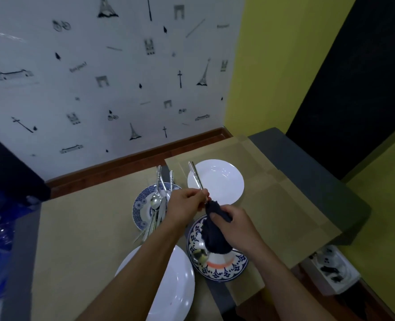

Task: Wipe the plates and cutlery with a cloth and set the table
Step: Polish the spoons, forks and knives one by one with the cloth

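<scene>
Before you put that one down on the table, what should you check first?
1. Left hand pinches the utensil by its handle: ok.
2. Right hand grips the dark cloth round the utensil's lower end: ok.
3. Utensil wiped clean: cannot tell, the cloth hides that end.
4. Bare table shows beside the far white plate for setting it down: ok.
5. All cutlery laid out: not ok, a cutlery pile lies on the blue plate.
</scene>
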Available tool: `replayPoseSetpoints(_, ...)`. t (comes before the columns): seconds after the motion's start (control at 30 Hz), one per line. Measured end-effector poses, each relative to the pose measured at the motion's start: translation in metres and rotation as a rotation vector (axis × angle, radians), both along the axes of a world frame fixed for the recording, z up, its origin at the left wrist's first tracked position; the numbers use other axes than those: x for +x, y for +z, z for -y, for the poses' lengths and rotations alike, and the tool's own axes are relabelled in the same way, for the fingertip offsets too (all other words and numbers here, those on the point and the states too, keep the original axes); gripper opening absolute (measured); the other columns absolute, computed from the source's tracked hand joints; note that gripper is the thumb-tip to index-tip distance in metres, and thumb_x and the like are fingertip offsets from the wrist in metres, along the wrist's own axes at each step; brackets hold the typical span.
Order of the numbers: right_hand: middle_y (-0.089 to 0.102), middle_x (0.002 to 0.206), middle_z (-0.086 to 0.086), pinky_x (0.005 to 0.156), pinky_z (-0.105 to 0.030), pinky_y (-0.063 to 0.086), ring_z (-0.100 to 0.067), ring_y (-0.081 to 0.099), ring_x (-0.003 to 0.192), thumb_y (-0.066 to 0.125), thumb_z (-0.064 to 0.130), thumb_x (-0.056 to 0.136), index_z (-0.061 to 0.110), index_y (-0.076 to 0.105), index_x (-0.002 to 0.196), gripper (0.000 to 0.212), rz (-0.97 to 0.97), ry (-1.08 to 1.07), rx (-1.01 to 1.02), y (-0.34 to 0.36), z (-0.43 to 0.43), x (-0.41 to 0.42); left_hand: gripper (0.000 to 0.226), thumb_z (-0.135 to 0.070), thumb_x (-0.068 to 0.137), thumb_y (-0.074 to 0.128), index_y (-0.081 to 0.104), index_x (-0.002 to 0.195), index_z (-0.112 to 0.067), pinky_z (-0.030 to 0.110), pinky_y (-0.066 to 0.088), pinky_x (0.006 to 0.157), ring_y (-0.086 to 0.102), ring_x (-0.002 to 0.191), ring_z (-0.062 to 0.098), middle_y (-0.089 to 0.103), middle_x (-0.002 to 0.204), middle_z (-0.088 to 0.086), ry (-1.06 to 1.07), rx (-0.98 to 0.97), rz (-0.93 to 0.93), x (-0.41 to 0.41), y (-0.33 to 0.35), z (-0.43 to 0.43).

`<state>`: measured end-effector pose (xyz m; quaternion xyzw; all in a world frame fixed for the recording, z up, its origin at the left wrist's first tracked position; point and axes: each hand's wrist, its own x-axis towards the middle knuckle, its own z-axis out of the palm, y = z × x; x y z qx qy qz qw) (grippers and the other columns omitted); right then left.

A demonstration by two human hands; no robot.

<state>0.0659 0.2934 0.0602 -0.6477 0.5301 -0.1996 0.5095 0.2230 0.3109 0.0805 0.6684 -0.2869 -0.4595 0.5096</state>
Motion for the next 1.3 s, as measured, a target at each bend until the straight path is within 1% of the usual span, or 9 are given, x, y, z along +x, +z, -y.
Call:
replayPoseSetpoints(0.1, 0.078, 0.091, 0.003, 0.081, -0.041, 0.061, -0.018, 0.074, 0.088, 0.075, 0.023, 0.091, 0.023, 0.075, 0.099, 0.008, 0.179, -0.106, 0.028, 0.002, -0.006, 0.011, 0.018, -0.016, 0.092, 0.070, 0.078, 0.088, 0.000, 0.031, 0.058, 0.077, 0.067, 0.074, 0.017, 0.076, 0.082, 0.012, -0.032, -0.004, -0.088, 0.004, 0.006, -0.004)
replayPoseSetpoints(0.23, 0.080, 0.097, 0.002, 0.080, -0.030, 0.061, -0.018, 0.076, 0.092, 0.075, 0.009, 0.091, 0.021, 0.075, 0.106, 0.019, 0.348, -0.171, 0.122, 0.005, -0.011, 0.018, 0.018, -0.015, 0.092, 0.069, 0.077, 0.087, 0.000, 0.018, 0.056, 0.065, 0.067, 0.066, 0.008, 0.074, 0.077, 0.009, -0.084, -0.032, -0.049, 0.010, 0.019, -0.008)
replayPoseSetpoints(0.4, 0.079, 0.097, -0.001, 0.077, -0.028, 0.058, -0.020, 0.075, 0.092, 0.069, 0.012, 0.096, 0.017, 0.073, 0.108, 0.013, 0.299, -0.068, 0.210, 0.012, -0.008, 0.011, 0.012, -0.009, 0.090, 0.070, 0.076, 0.094, 0.001, 0.021, 0.058, 0.071, 0.067, 0.073, 0.014, 0.075, 0.086, 0.013, 0.035, -0.096, -0.062, 0.028, 0.028, -0.008)
replayPoseSetpoints(0.6, 0.079, 0.104, -0.012, 0.087, -0.045, 0.060, -0.032, 0.074, 0.097, 0.074, 0.016, 0.093, 0.012, 0.071, 0.115, 0.022, 0.505, -0.350, 0.326, 0.012, -0.003, 0.000, 0.017, 0.002, 0.087, 0.070, 0.068, 0.103, 0.004, 0.028, 0.061, 0.077, 0.074, 0.089, 0.028, 0.073, 0.096, 0.018, 0.166, -0.169, -0.244, 0.039, 0.038, -0.015)
replayPoseSetpoints(0.83, 0.077, 0.112, -0.017, 0.081, -0.033, 0.060, -0.026, 0.074, 0.099, 0.069, 0.020, 0.094, 0.002, 0.071, 0.118, 0.030, 0.718, -0.304, 0.530, 0.026, -0.012, 0.015, 0.021, 0.004, 0.085, 0.072, 0.065, 0.103, 0.012, 0.030, 0.062, 0.080, 0.074, 0.087, 0.029, 0.072, 0.099, 0.025, 0.153, -0.165, -0.362, 0.019, 0.036, -0.018)
replayPoseSetpoints(0.97, 0.074, 0.116, -0.022, 0.082, -0.037, 0.060, -0.031, 0.073, 0.101, 0.076, 0.019, 0.086, -0.001, 0.069, 0.122, 0.042, 0.871, -0.472, 0.524, 0.029, -0.006, 0.029, 0.016, -0.003, 0.085, 0.075, 0.072, 0.099, 0.003, 0.029, 0.061, 0.078, 0.073, 0.089, 0.027, 0.075, 0.096, 0.020, 0.014, -0.168, -0.300, 0.004, 0.035, -0.025)
replayPoseSetpoints(1.07, 0.075, 0.112, -0.021, 0.077, -0.039, 0.060, -0.031, 0.072, 0.091, 0.077, 0.016, 0.088, 0.000, 0.070, 0.120, 0.036, 0.889, -0.577, 0.525, 0.030, 0.004, 0.027, 0.017, -0.013, 0.091, 0.070, 0.076, 0.104, -0.004, 0.030, 0.060, 0.083, 0.072, 0.087, 0.021, 0.077, 0.097, 0.012, -0.050, -0.171, -0.280, 0.002, 0.035, -0.028)
replayPoseSetpoints(1.17, 0.075, 0.111, -0.020, 0.072, -0.037, 0.060, -0.029, 0.072, 0.087, 0.078, 0.015, 0.087, 0.003, 0.071, 0.117, 0.033, 0.869, -0.606, 0.500, 0.034, 0.011, 0.023, 0.019, -0.015, 0.092, 0.068, 0.077, 0.106, -0.006, 0.026, 0.058, 0.073, 0.067, 0.079, 0.020, 0.073, 0.088, 0.009, -0.069, -0.154, -0.262, 0.002, 0.033, -0.031)
replayPoseSetpoints(1.3, 0.074, 0.110, -0.021, 0.080, -0.042, 0.061, -0.031, 0.071, 0.089, 0.079, 0.014, 0.087, 0.005, 0.072, 0.112, 0.027, 0.864, -0.606, 0.474, 0.036, 0.014, 0.020, 0.015, -0.017, 0.093, 0.068, 0.079, 0.100, -0.011, 0.020, 0.054, 0.066, 0.064, 0.067, 0.007, 0.074, 0.073, -0.003, -0.183, -0.127, 0.013, 0.004, 0.031, -0.035)
